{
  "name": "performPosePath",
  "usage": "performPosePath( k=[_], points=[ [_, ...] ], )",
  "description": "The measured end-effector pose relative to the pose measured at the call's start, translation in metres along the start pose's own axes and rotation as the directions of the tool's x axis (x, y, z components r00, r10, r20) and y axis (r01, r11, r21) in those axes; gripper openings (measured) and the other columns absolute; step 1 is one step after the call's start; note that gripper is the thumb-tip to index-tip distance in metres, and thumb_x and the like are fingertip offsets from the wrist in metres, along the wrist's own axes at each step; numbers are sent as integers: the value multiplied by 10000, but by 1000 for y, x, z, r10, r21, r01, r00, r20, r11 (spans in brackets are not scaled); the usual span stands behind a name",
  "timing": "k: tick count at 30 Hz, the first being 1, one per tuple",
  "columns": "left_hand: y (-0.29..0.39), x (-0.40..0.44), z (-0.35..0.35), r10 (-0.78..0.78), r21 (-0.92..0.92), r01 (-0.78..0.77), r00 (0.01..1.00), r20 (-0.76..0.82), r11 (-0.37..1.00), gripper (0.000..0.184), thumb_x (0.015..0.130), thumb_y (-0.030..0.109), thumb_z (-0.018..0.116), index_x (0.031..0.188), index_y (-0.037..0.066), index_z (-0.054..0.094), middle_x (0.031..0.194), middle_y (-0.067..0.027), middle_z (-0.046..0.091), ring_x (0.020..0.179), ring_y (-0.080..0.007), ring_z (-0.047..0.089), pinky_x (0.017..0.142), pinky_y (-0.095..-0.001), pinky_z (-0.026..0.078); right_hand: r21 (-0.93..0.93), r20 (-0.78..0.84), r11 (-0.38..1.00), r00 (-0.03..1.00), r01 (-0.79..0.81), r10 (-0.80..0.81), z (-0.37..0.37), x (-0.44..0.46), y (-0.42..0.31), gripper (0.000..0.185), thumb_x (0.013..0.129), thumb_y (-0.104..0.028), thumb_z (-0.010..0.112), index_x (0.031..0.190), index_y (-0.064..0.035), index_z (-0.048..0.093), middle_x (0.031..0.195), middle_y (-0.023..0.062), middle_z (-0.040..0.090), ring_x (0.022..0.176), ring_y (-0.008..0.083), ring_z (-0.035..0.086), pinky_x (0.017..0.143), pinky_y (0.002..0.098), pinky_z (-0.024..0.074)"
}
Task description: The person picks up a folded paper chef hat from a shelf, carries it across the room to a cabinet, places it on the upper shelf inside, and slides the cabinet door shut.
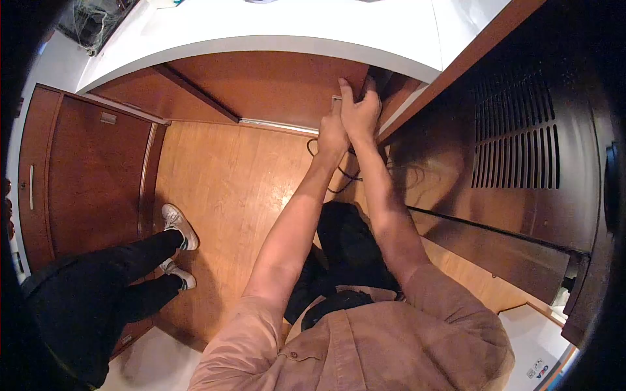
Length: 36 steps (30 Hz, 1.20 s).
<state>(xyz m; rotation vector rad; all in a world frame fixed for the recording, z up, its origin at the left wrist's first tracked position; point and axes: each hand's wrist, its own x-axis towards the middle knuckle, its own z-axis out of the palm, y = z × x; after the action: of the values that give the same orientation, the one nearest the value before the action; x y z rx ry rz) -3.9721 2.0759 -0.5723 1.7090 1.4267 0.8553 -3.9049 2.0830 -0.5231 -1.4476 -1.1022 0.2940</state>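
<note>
A reddish-brown cabinet door (274,85) stands below the white counter, with a dark gap at its right edge. My right hand (360,117) is closed on that right edge, its thumb on the front face and its fingers at the gap. Close against it on the left, my left hand (333,135) grips low on the same door, thumb upward. Most of the left fingers are hidden behind the right hand. A small metal finger pull (336,99) shows just above the left thumb.
The white curved counter (261,44) overhangs the cabinet. To the right stands a black vented panel (515,137). A dark cable (342,184) lies on the wooden floor (228,169) below my hands. Another person's legs (130,274) in dark trousers are at left, near a brown cabinet (94,169).
</note>
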Motion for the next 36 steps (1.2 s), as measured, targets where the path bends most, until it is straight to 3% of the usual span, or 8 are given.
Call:
performPosePath(
  k=[5,8,10,13,14,29,31,36],
  points=[
    [-7,-1,14,18,15,-19,999,44,1000,355,881,212,615,1141,-30,603,990,-281,668,955,-415,653,793,-449,509,2,-67,999,997,-44,44,-3,-5,5,430,863,-320,711,1084,36,612,1014,222,678,940,351,655,856,420,490],
    [-9,-2,16,-153,-221,169,985,84,961,294,909,212,585,1090,-13,643,1009,-261,670,975,-391,648,816,-434,500,25,-1,988,989,-151,151,-6,-9,-3,507,883,-341,680,1163,59,541,1142,278,615,1042,353,613,903,412,463],
    [5,-11,-1,-36,-213,70,987,157,975,335,925,199,565,1198,8,592,1034,-260,659,996,-410,632,817,-441,492,-87,138,989,982,-120,132,-9,-18,-3,713,908,-403,626,1317,132,392,1331,380,429,1219,454,478,1017,474,380],
    [3,-9,1,-8,-139,31,987,163,990,338,917,210,568,1195,18,586,1019,-258,662,988,-414,633,814,-452,494,-199,124,979,989,-53,79,-12,-44,1,878,913,-432,607,1423,160,206,1475,390,214,1375,474,287,1120,466,277],
    [1,-8,4,-10,-121,30,986,165,992,340,915,213,569,1195,21,584,1014,-257,663,985,-416,634,813,-456,494,-81,184,987,971,-140,152,-13,-47,4,947,910,-425,614,1463,140,93,1519,368,129,1425,461,190,1159,450,222],
    [-31,-3,25,24,100,-48,972,232,994,361,881,261,586,1184,68,554,945,-246,678,948,-437,641,798,-511,502,-61,240,994,965,-92,104,-48,-69,-3,854,918,-373,616,1458,126,181,1489,357,249,1393,456,282,1143,456,260],
    [-13,-23,0,241,234,-274,958,158,933,372,859,223,613,1193,69,551,919,-248,673,936,-443,638,783,-518,502,-71,302,994,948,-89,106,-63,-85,-6,855,923,-372,611,1464,120,168,1491,353,249,1397,451,277,1143,454,260],
    [-13,-69,-29,73,168,-101,984,163,981,547,880,283,635,1328,5,490,1130,-286,630,1058,-432,612,871,-484,505,-107,433,985,886,-135,168,-83,-125,3,825,939,-341,593,1481,93,147,1509,326,234,1413,417,265,1134,444,276]
  ],
)
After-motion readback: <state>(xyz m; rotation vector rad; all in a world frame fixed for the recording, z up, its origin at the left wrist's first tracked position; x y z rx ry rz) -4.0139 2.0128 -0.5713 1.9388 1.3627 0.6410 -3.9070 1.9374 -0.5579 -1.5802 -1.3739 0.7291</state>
